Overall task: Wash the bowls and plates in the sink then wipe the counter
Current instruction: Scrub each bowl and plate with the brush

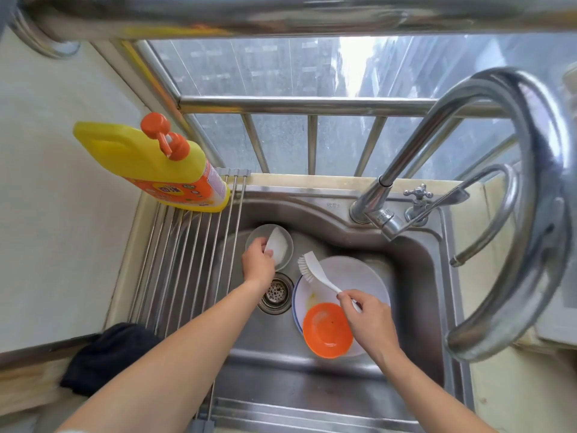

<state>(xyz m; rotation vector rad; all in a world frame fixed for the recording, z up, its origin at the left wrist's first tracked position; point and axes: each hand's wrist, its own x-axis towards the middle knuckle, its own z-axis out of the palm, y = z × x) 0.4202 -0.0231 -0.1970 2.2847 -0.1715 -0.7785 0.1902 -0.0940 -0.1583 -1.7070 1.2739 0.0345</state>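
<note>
Two bare forearms came into the head view from the bottom edge, uncovered from the frame's edge down to the wrists. At the lower left corner, beside the left arm, a small pale strip showed that might have been the hem of a short sleeve, though it was too cut off to tell. The left hand (258,258) and the right hand (368,320) wore no gloves, and no ring, watch or bracelet showed on either. The fingers (345,297) were bare too.
</note>
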